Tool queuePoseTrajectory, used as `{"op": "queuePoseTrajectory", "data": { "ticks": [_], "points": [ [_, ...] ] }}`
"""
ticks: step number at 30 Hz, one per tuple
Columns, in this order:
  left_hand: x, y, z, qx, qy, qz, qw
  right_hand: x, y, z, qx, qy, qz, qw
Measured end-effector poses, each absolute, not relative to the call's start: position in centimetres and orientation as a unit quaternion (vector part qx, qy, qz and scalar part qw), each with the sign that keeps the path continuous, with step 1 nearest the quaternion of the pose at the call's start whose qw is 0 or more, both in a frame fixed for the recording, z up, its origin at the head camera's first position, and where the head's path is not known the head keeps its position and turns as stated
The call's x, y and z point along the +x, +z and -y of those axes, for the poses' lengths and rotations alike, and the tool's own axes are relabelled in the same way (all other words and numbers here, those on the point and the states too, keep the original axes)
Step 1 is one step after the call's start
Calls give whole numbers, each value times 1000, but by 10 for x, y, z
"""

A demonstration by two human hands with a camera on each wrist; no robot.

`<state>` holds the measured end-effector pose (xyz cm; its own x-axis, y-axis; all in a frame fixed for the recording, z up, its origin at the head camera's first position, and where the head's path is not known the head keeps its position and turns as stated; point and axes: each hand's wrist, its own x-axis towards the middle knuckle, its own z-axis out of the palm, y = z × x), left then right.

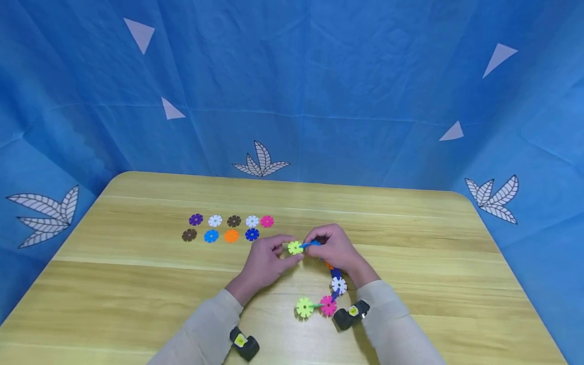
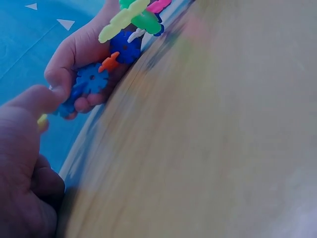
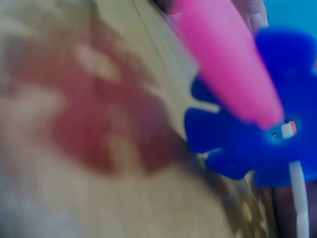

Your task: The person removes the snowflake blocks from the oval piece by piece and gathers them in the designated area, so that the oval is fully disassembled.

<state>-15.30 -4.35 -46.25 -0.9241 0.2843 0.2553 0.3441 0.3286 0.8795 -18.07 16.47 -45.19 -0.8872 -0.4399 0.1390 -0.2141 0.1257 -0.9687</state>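
Observation:
A chain of notched plastic flower discs, slotted together edge to edge, curves from my hands toward the front of the table. My left hand (image 1: 266,259) holds the yellow-green disc (image 1: 295,248) at its upper end between index finger and thumb. Right beside it, my right hand (image 1: 336,249) pinches the light blue disc (image 1: 315,244), partly covered by the fingers. Below that hand follow an orange disc (image 1: 329,265), dark blue pieces, a white disc (image 1: 339,285), a pink disc (image 1: 328,306), a green one seen edge-on and another yellow-green disc (image 1: 304,307). The right wrist view shows a dark blue disc (image 3: 233,144) up close.
Loose discs lie in two rows left of the hands, among them a purple disc (image 1: 196,219), a brown disc (image 1: 189,234), an orange loose disc (image 1: 231,235) and a pink loose disc (image 1: 267,221). A blue curtain (image 1: 301,91) hangs behind the wooden table (image 1: 410,218).

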Motion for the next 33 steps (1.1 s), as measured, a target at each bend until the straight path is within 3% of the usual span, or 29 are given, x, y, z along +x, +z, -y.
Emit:
{"op": "queuePoseTrajectory", "data": {
  "ticks": [7, 13, 23, 33],
  "points": [
    [-151, -464, 46, -201, -558, 803, 46, -187, -466, -167, -231, -626, -741, 78],
    [-149, -467, 60, -121, -587, 797, 75, -186, -466, -175, -178, -650, -736, 67],
    [-154, -465, 70, -100, -552, 827, 29, -187, -467, -174, -174, -649, -737, 72],
    [-159, -461, 79, -88, -482, 870, 56, -186, -467, -172, -171, -649, -738, 73]
  ]
}}
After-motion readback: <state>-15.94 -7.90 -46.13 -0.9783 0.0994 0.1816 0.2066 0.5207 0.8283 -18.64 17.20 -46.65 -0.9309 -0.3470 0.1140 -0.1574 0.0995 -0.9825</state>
